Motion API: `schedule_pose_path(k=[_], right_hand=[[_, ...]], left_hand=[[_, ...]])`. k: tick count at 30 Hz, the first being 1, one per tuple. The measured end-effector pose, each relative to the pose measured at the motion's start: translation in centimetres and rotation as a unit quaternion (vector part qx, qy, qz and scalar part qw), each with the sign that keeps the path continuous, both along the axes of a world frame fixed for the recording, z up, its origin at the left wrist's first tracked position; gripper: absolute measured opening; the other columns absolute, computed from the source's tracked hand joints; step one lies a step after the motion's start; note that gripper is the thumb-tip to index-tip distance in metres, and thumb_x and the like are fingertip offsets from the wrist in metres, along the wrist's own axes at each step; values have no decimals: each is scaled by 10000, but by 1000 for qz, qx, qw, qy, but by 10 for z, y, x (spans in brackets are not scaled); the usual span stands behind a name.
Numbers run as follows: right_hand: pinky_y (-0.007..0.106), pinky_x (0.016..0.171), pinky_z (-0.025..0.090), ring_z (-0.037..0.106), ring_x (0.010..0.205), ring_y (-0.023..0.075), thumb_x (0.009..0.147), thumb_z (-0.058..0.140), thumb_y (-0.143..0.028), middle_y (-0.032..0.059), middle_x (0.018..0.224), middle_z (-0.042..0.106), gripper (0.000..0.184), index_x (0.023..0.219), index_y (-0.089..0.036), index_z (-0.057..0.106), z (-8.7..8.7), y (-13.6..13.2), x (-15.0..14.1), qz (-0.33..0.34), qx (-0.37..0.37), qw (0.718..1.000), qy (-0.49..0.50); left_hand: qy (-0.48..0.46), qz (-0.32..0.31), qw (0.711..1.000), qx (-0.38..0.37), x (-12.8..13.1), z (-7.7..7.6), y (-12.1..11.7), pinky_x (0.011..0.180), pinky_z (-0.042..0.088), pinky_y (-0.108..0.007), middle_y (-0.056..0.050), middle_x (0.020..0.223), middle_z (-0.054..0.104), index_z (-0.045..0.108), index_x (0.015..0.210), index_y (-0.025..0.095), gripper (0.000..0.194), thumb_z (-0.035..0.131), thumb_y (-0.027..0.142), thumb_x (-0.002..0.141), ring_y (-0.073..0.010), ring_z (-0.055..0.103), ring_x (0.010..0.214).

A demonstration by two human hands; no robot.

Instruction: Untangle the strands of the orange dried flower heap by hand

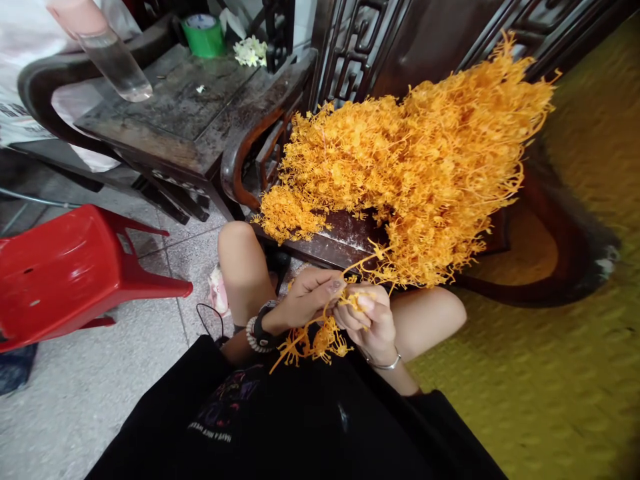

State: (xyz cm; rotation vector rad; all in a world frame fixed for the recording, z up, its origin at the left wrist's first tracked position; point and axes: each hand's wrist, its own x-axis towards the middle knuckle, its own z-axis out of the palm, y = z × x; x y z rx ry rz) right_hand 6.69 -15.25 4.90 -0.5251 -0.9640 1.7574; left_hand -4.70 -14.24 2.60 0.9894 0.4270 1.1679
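1. Black shirt [280,433] fabric lies nearest the camera in my head view, below the hands.
2. I see the left hand [313,293] pinching a thin orange stem [361,263] between thumb and fingers. The right hand [373,317] is curled closed around orange sprigs [325,340], some of which dangle beneath both hands. The fingers overlap, so I can't quite tell whether all 2 hands' pieces are joined.
3. Beyond them I have a large orange heap [425,147] on the dark wooden chair [340,243], with a small clump [290,213] at its left edge.
4. On the side table [175,100] I make out green tape [204,39], white blossoms [250,51] and a bottle [115,63]. 1 red stool [60,267] stands to the left.
5. I judge the sprigs light, springy and easily tangled, with fragile frilled tips. I'd grip the bare stem lightly, as squeezing the tips could crush or snap them.
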Motion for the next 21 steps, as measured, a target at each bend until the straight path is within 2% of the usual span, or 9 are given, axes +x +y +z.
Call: schedule_pose_path(k=[9,13,15,17,21], right_hand=[[200,325,134,148,292,33,842,492,-296,-89,355,182,496,439,-198,219,1,-4,-10,-7,3,999,51],[204,303,122,107,279,41,824,485,-319,-96,330,128,498,442,-209,185,3,-2,-9,-14,11,995,95],[217,297,114,95,280,49,811,496,-358,-95,318,117,514,431,-220,179,5,-1,-8,-32,1,996,77],[229,302,111,96,286,51,796,523,-392,-93,322,131,520,420,-227,206,7,-1,-7,-52,-13,998,27],[247,342,133,145,301,56,788,547,-412,-79,355,212,474,421,-222,314,8,-4,-7,-92,3,994,-61]], left_hand=[[1,54,998,34,-1,-5,-3,396,212,-190,70,480,315,387,560,164,426,546,430,852,-32,233,403],[-86,20,994,-62,-2,10,-6,332,201,-161,97,444,235,338,574,184,449,528,487,847,-25,168,349],[-120,-1,988,-99,-2,18,-8,311,208,-152,104,440,204,310,574,194,456,535,490,839,-24,146,338],[-125,-9,987,-97,-2,21,-10,307,215,-149,98,441,223,297,554,192,479,585,482,804,-20,156,340],[-95,12,991,-92,-3,9,-12,318,212,-159,83,444,270,359,556,181,470,584,522,787,-26,210,346]])
